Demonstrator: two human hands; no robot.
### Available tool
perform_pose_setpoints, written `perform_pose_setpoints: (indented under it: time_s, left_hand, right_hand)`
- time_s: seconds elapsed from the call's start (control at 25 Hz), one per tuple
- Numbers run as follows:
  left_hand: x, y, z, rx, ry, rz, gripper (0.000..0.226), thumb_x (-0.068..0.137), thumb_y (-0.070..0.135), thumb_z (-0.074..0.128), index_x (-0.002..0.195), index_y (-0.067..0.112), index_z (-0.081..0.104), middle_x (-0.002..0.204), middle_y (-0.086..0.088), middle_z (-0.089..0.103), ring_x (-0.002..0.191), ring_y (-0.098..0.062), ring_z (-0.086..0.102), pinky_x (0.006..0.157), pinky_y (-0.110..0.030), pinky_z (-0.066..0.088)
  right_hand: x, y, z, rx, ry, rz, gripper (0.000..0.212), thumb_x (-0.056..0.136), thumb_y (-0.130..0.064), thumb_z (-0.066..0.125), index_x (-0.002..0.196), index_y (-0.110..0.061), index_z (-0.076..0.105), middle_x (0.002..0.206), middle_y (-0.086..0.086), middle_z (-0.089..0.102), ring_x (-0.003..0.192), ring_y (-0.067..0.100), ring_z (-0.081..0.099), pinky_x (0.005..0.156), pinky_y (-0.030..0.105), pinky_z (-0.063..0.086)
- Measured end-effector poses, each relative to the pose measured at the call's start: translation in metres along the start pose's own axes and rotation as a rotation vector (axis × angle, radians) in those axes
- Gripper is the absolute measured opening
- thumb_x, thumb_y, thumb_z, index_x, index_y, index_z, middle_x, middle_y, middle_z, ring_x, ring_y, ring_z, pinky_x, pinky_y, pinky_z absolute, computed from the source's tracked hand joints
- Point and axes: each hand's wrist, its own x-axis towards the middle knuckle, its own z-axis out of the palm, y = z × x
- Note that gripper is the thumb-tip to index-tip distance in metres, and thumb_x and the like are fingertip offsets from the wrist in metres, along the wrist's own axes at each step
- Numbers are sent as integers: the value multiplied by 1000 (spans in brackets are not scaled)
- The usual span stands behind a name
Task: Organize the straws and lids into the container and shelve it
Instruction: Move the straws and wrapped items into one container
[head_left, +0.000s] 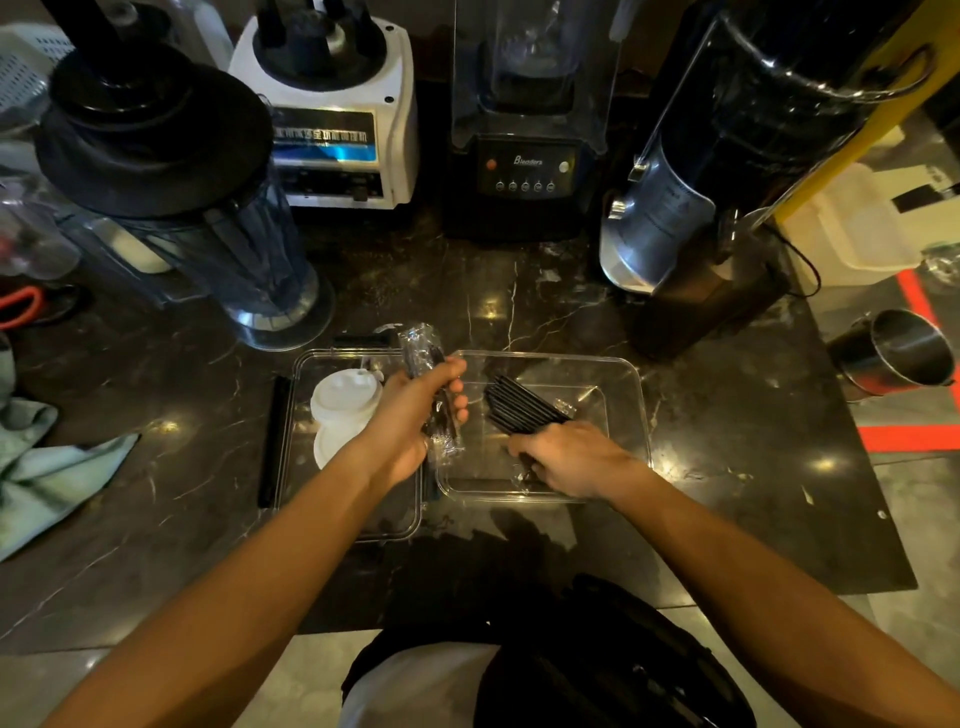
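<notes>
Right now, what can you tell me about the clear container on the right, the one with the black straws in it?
The container is a shallow, clear plastic rectangle with rounded corners and a raised rim. It lies flat on the dark marble counter, right beside a second clear tray that holds white lids. Inside, a fan of black straws lies at a slant. The right hand rests in it on the straws' near ends.

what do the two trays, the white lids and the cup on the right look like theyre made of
Right tray and left tray: clear glossy plastic, since the marble counter shows through.
White lids: matte opaque plastic, apparently moulded, with raised sip spouts.
Cup: polished metal, probably stainless steel, judging by its mirror-like inner reflections.
</notes>
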Motion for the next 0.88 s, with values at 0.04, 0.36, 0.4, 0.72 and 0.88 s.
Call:
perform_pose_setpoints:
  time_s: [0.04,0.36,0.4,0.72,0.88]
  left_hand:
    - [0,-2,0,3,-6,2,19,96,15,70,113,8,65,73,-3,60,61,-13,61,59,-27,56]
    - [1,-13,4,39,-67,2,9,97,18,69,103,12,67,74,-2,63,63,-14,63,62,-28,57]
    - [1,-14,5,46,-68,2,8,97,19,69,102,13,67,74,-2,64,64,-13,64,62,-28,57]
    - [1,-22,13,94,-20,2,13,95,21,71,102,11,70,74,-2,67,64,-13,65,60,-27,57]
    - [0,-21,14,92,11,-38,17,93,21,73,104,8,71,74,-3,68,62,-14,65,59,-28,57]
  right_hand:
    - [4,-1,0,-76,-2,-40,39,97,-9,58,131,-26,56,112,8,72,105,30,69,89,41,54]
    - [11,2,0,-304,-46,-161,54,95,-1,57,142,-25,51,111,7,71,103,28,68,84,39,50]
    - [11,3,1,-322,-38,-175,50,95,-3,58,140,-25,54,111,5,71,103,26,68,86,39,51]
    - [11,15,-2,289,43,-30,13,98,-24,68,91,-34,66,92,-8,68,88,13,63,83,40,52]
    - [16,12,-8,765,75,-30,8,92,-15,77,93,-23,79,90,-8,75,82,3,67,80,29,53]
